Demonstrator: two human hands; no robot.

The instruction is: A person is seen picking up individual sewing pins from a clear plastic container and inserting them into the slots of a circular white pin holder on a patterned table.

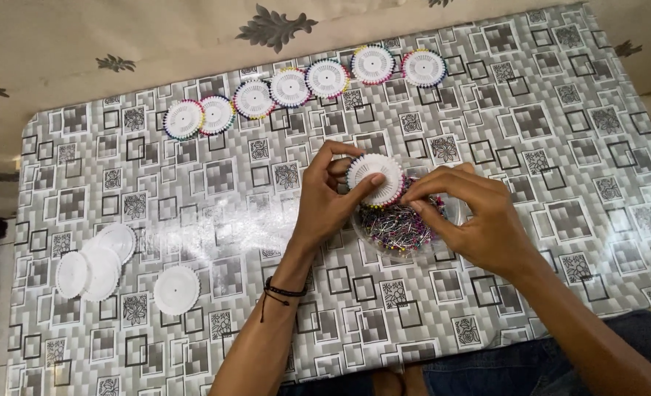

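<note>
Where the grey square-patterned desk [531, 125] runs out far to the left of the hands, a loose overlapping stack of blank white plastic discs [94, 262] lies flat. One single white scalloped disc [176, 290] lies just right of the stack, still well left of the left forearm.

Beyond the hands, toward the far edge of the desk: a slanting row of seven filled pin wheels, white with coloured pin heads around the rims [291, 87]. Row starts up-left of the left hand and ends up above the right hand. Neighbours touch or nearly touch.

Left hand [325, 202]: closed around a round white pin wheel, partly rimmed with coloured pin heads [375, 179]. Thumb lies across the wheel's face, fingers curl behind its upper edge. Wheel is held tilted, lifted off the desk, above the bowl. Black cord bracelet [283, 292] on the left wrist.

Directly under and between both hands: a clear shallow bowl heaped with loose pins with coloured ball heads [396, 225], resting on the desk.

Right hand [472, 216]: fingertips pinched together at the wheel's lower right rim, over the bowl. Whether a pin sits in the pinch cannot be told; too small.
</note>
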